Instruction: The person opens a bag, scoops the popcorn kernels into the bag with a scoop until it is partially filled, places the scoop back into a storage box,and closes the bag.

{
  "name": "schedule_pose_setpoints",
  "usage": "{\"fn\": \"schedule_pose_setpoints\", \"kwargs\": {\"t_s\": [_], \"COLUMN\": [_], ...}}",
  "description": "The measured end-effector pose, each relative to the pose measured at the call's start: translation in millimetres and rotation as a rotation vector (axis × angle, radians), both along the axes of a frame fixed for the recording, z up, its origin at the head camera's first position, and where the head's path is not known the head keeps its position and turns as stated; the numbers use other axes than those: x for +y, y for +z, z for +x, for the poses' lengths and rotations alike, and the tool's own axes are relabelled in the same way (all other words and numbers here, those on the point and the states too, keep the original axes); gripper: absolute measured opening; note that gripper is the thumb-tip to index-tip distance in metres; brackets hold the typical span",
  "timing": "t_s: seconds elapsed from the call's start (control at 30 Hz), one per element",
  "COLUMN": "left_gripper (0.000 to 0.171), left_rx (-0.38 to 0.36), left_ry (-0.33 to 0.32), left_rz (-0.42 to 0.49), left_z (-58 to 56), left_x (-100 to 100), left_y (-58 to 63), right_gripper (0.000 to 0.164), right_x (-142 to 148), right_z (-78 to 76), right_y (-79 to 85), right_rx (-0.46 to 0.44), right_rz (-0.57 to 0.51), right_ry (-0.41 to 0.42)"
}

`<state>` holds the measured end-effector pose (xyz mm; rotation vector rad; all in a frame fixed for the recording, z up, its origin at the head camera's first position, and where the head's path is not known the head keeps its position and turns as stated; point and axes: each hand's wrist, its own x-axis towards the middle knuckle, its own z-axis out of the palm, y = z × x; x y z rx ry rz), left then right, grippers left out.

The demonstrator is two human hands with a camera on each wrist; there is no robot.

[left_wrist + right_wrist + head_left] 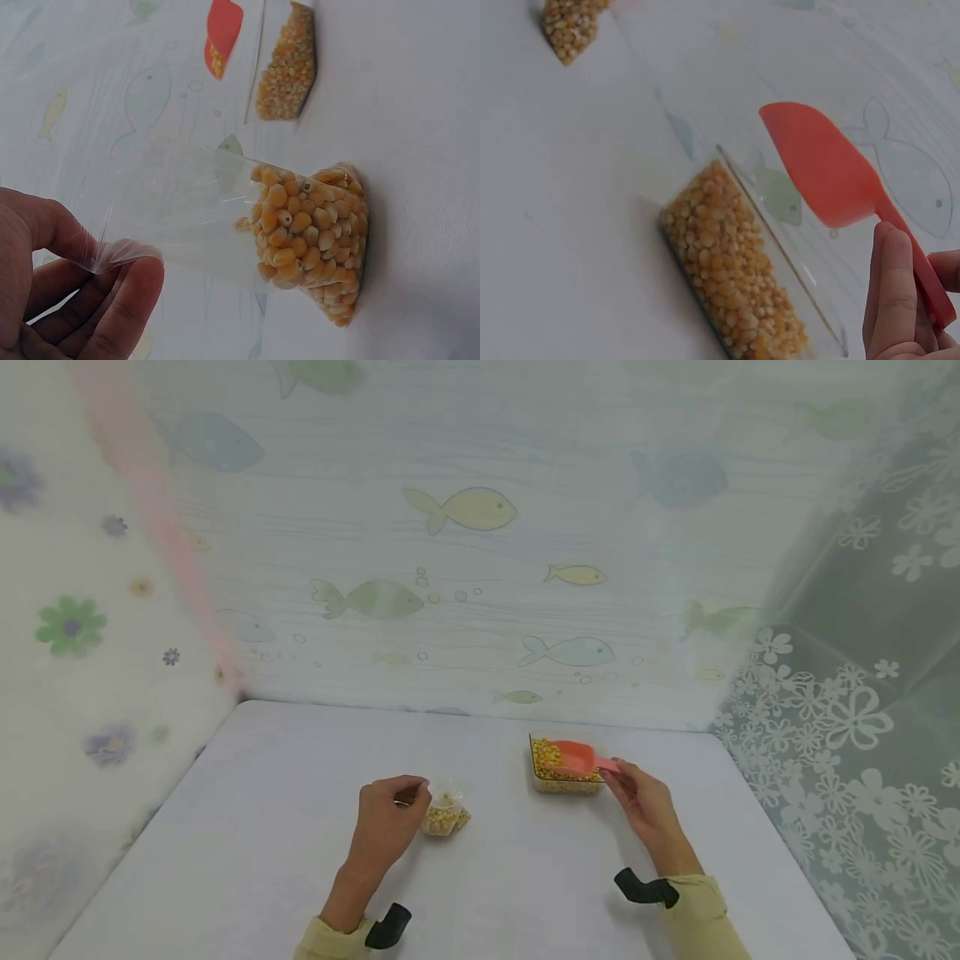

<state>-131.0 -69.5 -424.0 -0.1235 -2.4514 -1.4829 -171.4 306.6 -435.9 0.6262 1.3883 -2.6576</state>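
Note:
My left hand pinches the top edge of a clear plastic bag between thumb and fingers. Corn kernels fill the bottom of that bag, which rests on the table. My right hand grips the handle of a red scoop, raised over a clear rectangular container of corn kernels. In the left wrist view a few kernels show at the lip of the scoop. How many lie inside it is hidden in the right wrist view.
The white table runs back to a fish-patterned curtain. A flower-patterned sheet hangs on the right side. Black curved pieces are fixed at both sleeves.

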Motion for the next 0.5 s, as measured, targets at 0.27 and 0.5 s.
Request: {"fn": "schedule_pose_setpoints", "kwargs": {"t_s": [0.27, 0.5], "left_gripper": [0.015, 0.015], "left_rx": [-0.003, -0.006], "left_ry": [0.003, 0.001], "left_rz": [0.006, 0.008], "left_z": [-0.3, -0.1], "left_x": [0.0, -0.5], "left_y": [-1.2, -0.6], "right_gripper": [0.021, 0.02], "right_x": [-17.9, -41.0], "right_z": [6.0, 11.1], "right_y": [5.6, 8.3], "right_rx": [0.035, 0.071], "right_rz": [0.062, 0.078], "right_ry": [0.068, 0.135]}}
